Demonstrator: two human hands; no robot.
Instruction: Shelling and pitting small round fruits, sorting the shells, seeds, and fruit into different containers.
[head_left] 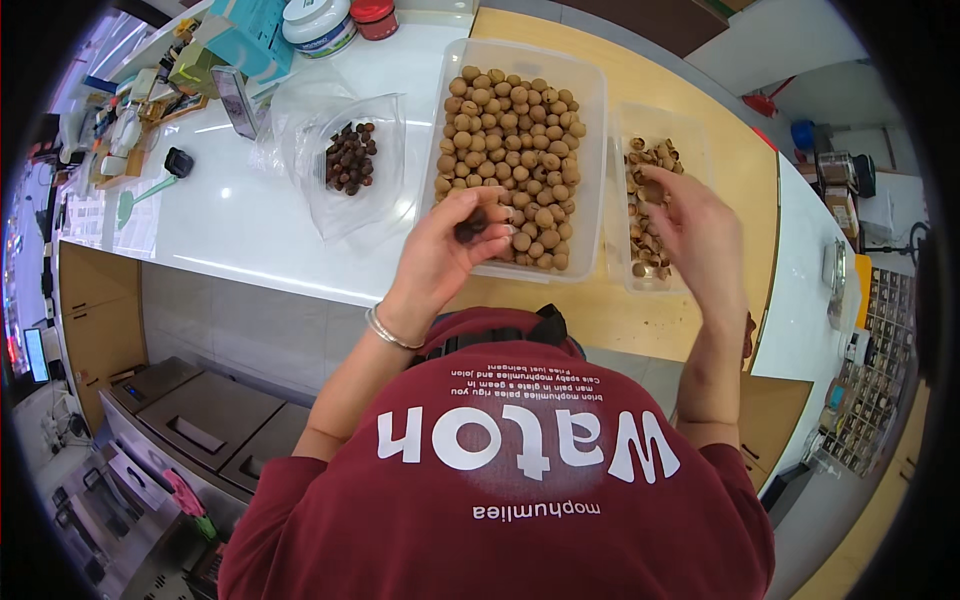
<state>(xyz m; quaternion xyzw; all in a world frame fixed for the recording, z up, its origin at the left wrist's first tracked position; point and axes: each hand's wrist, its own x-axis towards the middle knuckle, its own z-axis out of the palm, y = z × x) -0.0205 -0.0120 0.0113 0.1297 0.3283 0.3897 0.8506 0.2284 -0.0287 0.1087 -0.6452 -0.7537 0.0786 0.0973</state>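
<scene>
My left hand [450,250] is curled over the near-left of a translucent plastic box [450,70] of round tan fruits [510,130], closed on some dark brown round pieces [470,228]. My right hand [690,230] hangs over a narrower translucent container [630,280] of broken tan shells [650,150], its thumb and fingers bent and apart; nothing is visible between them. Left of the big box, a pile of dark brown pieces [350,150] lies on clear plastic bags [380,215].
The white counter [230,230] joins a pale wooden board [750,220] under the boxes. At the back left stand tubs [315,22], a turquoise box [245,35], a propped phone [235,100] and small items. Steel appliances [190,420] are below left; a side counter [810,250] runs along the right.
</scene>
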